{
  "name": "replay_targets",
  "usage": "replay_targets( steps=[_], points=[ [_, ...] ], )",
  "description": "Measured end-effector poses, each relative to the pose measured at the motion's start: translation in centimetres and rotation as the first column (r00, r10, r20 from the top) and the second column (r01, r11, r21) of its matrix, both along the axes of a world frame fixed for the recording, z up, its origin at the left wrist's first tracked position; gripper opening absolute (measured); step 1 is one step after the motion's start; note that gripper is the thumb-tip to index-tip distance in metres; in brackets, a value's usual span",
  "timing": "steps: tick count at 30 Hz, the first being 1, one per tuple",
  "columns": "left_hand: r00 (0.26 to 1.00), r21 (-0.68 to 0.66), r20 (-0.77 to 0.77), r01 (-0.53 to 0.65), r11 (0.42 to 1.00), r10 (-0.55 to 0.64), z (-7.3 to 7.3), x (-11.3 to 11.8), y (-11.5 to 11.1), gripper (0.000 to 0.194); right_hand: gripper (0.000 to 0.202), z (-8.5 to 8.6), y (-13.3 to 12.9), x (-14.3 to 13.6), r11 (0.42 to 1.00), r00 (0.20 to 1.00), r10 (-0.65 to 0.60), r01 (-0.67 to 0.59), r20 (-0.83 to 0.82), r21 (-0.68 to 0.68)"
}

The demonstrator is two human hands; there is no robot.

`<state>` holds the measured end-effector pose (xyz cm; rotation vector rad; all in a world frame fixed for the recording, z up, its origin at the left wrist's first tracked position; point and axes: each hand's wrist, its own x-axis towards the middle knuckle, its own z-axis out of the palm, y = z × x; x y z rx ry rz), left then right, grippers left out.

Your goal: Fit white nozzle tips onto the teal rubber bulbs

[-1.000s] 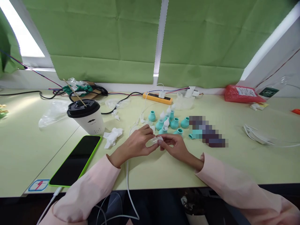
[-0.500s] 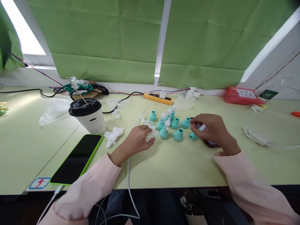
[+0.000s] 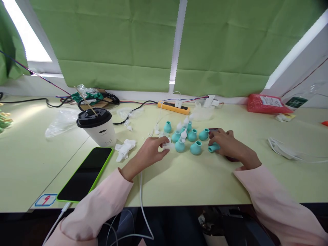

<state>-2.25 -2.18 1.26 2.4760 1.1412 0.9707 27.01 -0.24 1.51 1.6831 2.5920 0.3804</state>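
Note:
My left hand (image 3: 151,152) rests low over the table, its thumb and fingers closed around a small translucent plastic piece (image 3: 167,146). To the right, my right hand (image 3: 227,145) has its fingers on a teal rubber bulb (image 3: 214,147) that lies on its side, mouth facing left. Between my hands stand several teal rubber bulbs (image 3: 195,148), mostly upright with open necks. White pointed tips (image 3: 183,135) stick out of some of them. A dark red-edged phone (image 3: 214,130) lies partly hidden beneath my right hand.
A lidded paper cup (image 3: 98,128) and a green-cased phone (image 3: 84,175) stand and lie at left, beside crumpled tissue (image 3: 125,149). Behind the bulbs is an orange power strip (image 3: 174,108). A red package (image 3: 268,103) and a white cable (image 3: 283,150) lie at right.
My right hand has lowered onto the bulb lying on its side, its fingers now over it. My left hand stays nearly in place with the translucent piece.

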Motion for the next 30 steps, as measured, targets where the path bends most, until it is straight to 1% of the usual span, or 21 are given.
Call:
replay_targets(
  steps=[2, 3, 5, 6, 7, 8, 10, 11, 13, 15, 18, 19, 20, 21, 22, 24, 25, 28, 30],
  points=[
    [1.000, 0.013, -0.002, 0.024, 1.000, -0.024, 0.0, 0.0, -0.1, 0.017, 0.017, 1.1, -0.2, 0.2, 0.999, 0.999, 0.041, -0.041, -0.022, -0.034],
    [0.999, 0.013, 0.003, 0.045, 0.999, -0.045, 0.1, -0.1, -0.1, 0.018, 0.015, 1.9, -0.5, 0.3, 0.998, 0.996, 0.058, -0.060, -0.065, -0.024],
    [0.995, -0.021, 0.039, 0.094, 0.995, -0.094, 0.1, 0.0, -0.2, 0.020, 0.014, 3.8, -1.5, 0.0, 0.995, 0.968, 0.097, -0.087, -0.231, 0.053],
    [0.991, -0.055, 0.071, 0.119, 0.991, -0.115, 0.2, 0.0, -0.2, 0.021, 0.018, 4.7, -2.2, -0.3, 0.990, 0.927, 0.140, -0.122, -0.348, 0.074],
    [0.986, -0.100, 0.108, 0.138, 0.985, -0.127, 0.2, 0.0, -0.2, 0.022, 0.020, 5.5, -3.0, -1.0, 0.982, 0.871, 0.189, -0.180, -0.454, 0.064],
    [0.980, -0.152, 0.149, 0.157, 0.976, -0.135, 0.3, 0.1, -0.3, 0.022, 0.019, 6.2, -3.9, -1.8, 0.970, 0.811, 0.235, -0.228, -0.536, 0.080],
    [0.960, -0.259, 0.237, 0.208, 0.943, -0.147, 0.5, 0.1, -0.3, 0.022, 0.018, 6.6, -5.4, -4.0, 0.944, 0.689, 0.302, -0.311, -0.659, 0.107],
    [0.945, -0.307, 0.287, 0.243, 0.920, -0.154, 0.6, 0.2, -0.3, 0.023, 0.019, 6.4, -6.0, -5.3, 0.933, 0.654, 0.310, -0.348, -0.690, 0.090],
    [0.903, -0.391, 0.394, 0.331, 0.859, -0.169, 0.7, 0.2, -0.2, 0.024, 0.020, 5.2, -6.4, -7.7, 0.917, 0.637, 0.316, -0.394, -0.703, 0.055],
    [0.853, -0.468, 0.494, 0.423, 0.776, -0.167, 0.8, 0.1, 0.0, 0.026, 0.022, 3.4, -6.1, -9.5, 0.897, 0.575, 0.366, -0.427, -0.732, 0.112],
    [0.800, -0.581, 0.590, 0.514, 0.631, -0.109, 0.8, 0.0, 0.1, 0.029, 0.024, 1.0, -5.0, -10.8, 0.911, 0.501, 0.349, -0.380, -0.792, 0.162],
    [0.789, -0.605, 0.608, 0.530, 0.594, -0.083, 0.7, 0.0, 0.2, 0.030, 0.024, 0.4, -4.7, -11.0, 0.916, 0.480, 0.334, -0.367, -0.811, 0.161],
    [0.780, -0.619, 0.623, 0.539, 0.571, -0.061, 0.7, 0.0, 0.3, 0.032, 0.025, 0.0, -4.5, -11.0, 0.922, 0.456, 0.317, -0.355, -0.832, 0.157],
    [0.769, -0.620, 0.637, 0.545, 0.564, -0.043, 0.6, -0.1, 0.3, 0.035, 0.025, -0.3, -4.4, -10.9, 0.926, 0.433, 0.300, -0.345, -0.850, 0.152],
    [0.756, -0.611, 0.654, 0.549, 0.570, -0.026, 0.6, -0.1, 0.4, 0.037, 0.026, -0.4, -4.4, -10.9, 0.930, 0.412, 0.286, -0.338, -0.865, 0.147],
    [0.727, -0.585, 0.687, 0.552, 0.594, 0.000, 0.4, -0.2, 0.5, 0.038, 0.026, -0.6, -4.6, -10.8, 0.933, 0.379, 0.278, -0.325, -0.883, 0.154],
    [0.715, -0.574, 0.700, 0.552, 0.605, 0.012, 0.4, -0.2, 0.6, 0.036, 0.026, -0.6, -4.7, -10.9, 0.932, 0.372, 0.285, -0.324, -0.883, 0.164],
    [0.699, -0.558, 0.715, 0.546, 0.625, 0.028, 0.3, -0.5, 0.8, 0.025, 0.026, -0.7, -5.0, -11.1, 0.926, 0.378, 0.317, -0.320, -0.870, 0.199],
    [0.707, -0.556, 0.707, 0.549, 0.624, 0.007, 0.5, -0.6, 0.8, 0.024, 0.025, -0.7, -5.1, -11.1, 0.928, 0.392, 0.314, -0.318, -0.865, 0.193]
  ],
)
